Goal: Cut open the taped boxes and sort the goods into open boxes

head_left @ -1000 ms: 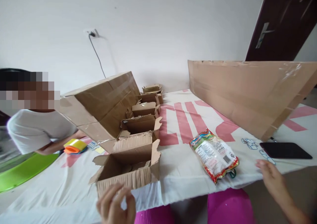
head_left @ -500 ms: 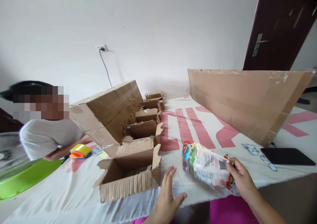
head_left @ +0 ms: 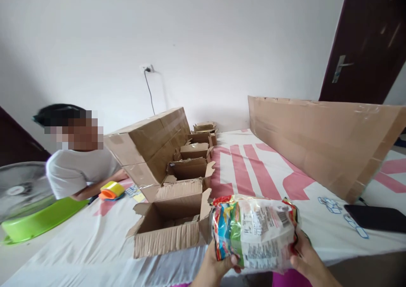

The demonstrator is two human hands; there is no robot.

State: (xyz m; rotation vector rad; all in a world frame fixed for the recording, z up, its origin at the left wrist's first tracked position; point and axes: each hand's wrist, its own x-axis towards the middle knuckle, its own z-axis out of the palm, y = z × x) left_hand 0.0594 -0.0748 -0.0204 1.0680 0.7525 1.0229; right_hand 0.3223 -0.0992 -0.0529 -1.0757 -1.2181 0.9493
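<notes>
A shiny plastic snack packet, colourful at its left end and printed with a label and barcode, is held up between my two hands at the table's near edge. My left hand grips its left end, thumb on the front. On the right end, my right hand is closed with its thumb in front; the fingers behind are partly hidden. The nearest open cardboard box stands just left of the packet, with loose flaps and a few flat pieces inside.
Several more open boxes run back in a row beside a long cardboard block. A tall cardboard panel stands at right, near a black phone or tablet. A person leans at left by folded coloured cloths and a fan.
My left hand has moved from open beside the packet to gripping its left end. The packet has come nearer and turned more level. The view has shifted slightly left.
</notes>
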